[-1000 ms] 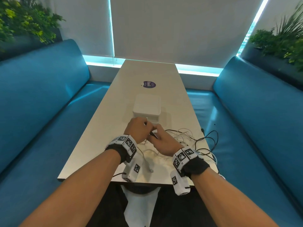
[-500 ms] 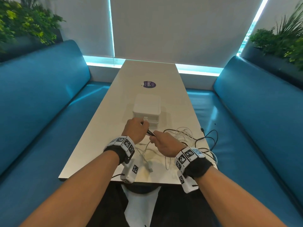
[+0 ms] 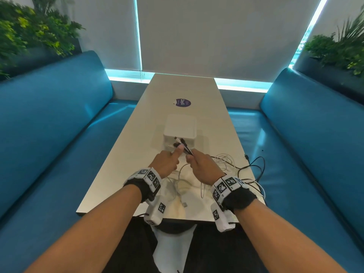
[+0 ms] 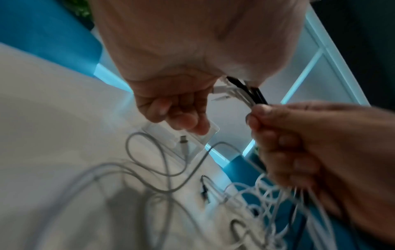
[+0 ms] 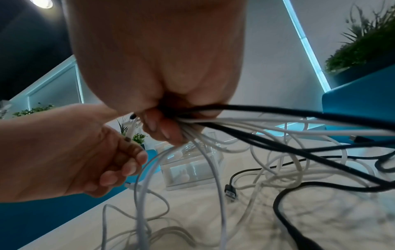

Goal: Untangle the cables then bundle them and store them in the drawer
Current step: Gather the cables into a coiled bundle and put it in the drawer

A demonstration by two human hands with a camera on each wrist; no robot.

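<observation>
A tangle of white and black cables (image 3: 226,161) lies on the near right part of the table (image 3: 122,154). My right hand (image 3: 192,156) grips a bunch of these cables just below their plug ends (image 3: 182,143), and the strands trail down from my fist (image 5: 162,128). My left hand (image 3: 173,154) reaches in from the left. Its forefinger and thumb pinch the plug ends (image 4: 233,88) while the other fingers (image 4: 175,115) curl on nothing. The white drawer box (image 3: 180,128) stands right behind the hands, its drawer front hidden.
Loose cable loops and a silver USB plug (image 3: 185,204) lie near the table's front edge. A black USB plug (image 5: 230,192) rests beside the box (image 5: 192,169). Some black cable (image 3: 256,164) hangs over the right edge. Blue benches (image 3: 49,134) flank the table. A purple sticker (image 3: 183,103) lies farther back.
Both hands have moved forward and up toward the box. The right hand now holds several plug ends upright, and the left forefinger has stretched out to them.
</observation>
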